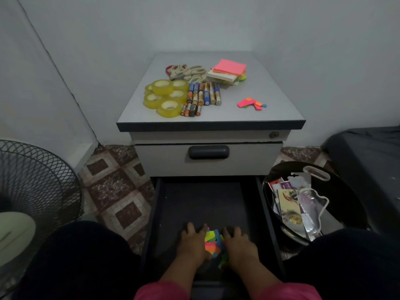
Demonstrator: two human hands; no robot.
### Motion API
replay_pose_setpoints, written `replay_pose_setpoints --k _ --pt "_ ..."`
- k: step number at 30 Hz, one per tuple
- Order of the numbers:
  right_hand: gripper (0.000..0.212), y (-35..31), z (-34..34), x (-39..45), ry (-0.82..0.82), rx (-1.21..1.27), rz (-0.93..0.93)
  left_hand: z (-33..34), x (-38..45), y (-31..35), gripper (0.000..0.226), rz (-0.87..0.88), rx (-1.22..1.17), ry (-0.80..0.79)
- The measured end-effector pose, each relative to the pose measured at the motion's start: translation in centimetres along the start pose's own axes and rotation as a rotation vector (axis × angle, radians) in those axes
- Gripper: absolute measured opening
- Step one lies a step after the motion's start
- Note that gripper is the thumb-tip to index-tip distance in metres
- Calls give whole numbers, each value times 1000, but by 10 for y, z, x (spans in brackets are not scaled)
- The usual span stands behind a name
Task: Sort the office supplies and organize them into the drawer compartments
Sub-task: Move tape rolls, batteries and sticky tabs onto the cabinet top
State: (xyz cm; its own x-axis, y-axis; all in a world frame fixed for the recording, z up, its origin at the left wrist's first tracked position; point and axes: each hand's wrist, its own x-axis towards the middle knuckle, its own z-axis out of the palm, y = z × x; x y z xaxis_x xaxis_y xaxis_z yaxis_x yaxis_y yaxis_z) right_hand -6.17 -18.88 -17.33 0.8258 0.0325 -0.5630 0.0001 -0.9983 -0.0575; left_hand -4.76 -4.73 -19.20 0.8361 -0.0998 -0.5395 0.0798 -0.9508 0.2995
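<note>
Bottom centre of frame, left hand (191, 242) and right hand (239, 243) are lying fingers-down beside paper flags (213, 241) in the drawer (201, 204). Grip cannot be told. Tape rolls (165, 97) are sitting upper centre.

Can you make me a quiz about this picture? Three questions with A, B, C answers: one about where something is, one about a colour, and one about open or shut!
1. Where do the tape rolls lie?
A. in the drawer
B. on the cabinet top
C. on the floor

2. What colour is the top sticky note pad?
A. pink
B. blue
C. white

3. How is the bottom drawer?
A. shut
B. taken out
C. pulled open

Answers:
1 B: the rolls sit on the cabinet top, left of the markers.
2 A: the highest pad in the stack is pink.
3 C: it stands open, with the left hand and right hand inside beside coloured paper flags.
</note>
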Motion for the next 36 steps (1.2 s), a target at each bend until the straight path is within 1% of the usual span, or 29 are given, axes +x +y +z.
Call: replay_pose_setpoints --k 5,7,10,13,15,18,21,25,26,28,29,33,36 --pt "68 1 -2 6 70 92 -55 2 4 4 62 71 -56 127" --pt "57 1 -3 7 96 145 -48 3 6 4 56 72 -79 143" --pt "44 1 -4 8 117 200 -14 2 8 5 53 55 -146 154" --pt "44 2 -5 8 136 217 17 1 10 4 52 20 -237 155" --pt "42 3 -5 8 164 223 32 1 11 3 47 -3 -306 147" --pt "34 2 -4 7 178 216 61 1 14 2 39 -26 -351 130" --pt "30 1 -5 6 167 239 87 0 15 2 25 -53 -382 122" --pt "28 5 -10 4 148 302 107 -4 11 5 10 -85 -513 108" --pt "26 6 -10 4 146 310 113 -6 10 6 10 -92 -549 109" --pt "23 8 -11 4 141 319 127 -7 10 5 26 -104 -635 125" --pt "23 8 -11 4 135 325 138 -7 10 5 30 -111 -681 134" --pt "21 7 -11 3 126 299 150 -12 9 6 29 -133 -808 166" --pt "22 7 -11 3 139 246 152 -14 10 6 29 -139 -851 182"
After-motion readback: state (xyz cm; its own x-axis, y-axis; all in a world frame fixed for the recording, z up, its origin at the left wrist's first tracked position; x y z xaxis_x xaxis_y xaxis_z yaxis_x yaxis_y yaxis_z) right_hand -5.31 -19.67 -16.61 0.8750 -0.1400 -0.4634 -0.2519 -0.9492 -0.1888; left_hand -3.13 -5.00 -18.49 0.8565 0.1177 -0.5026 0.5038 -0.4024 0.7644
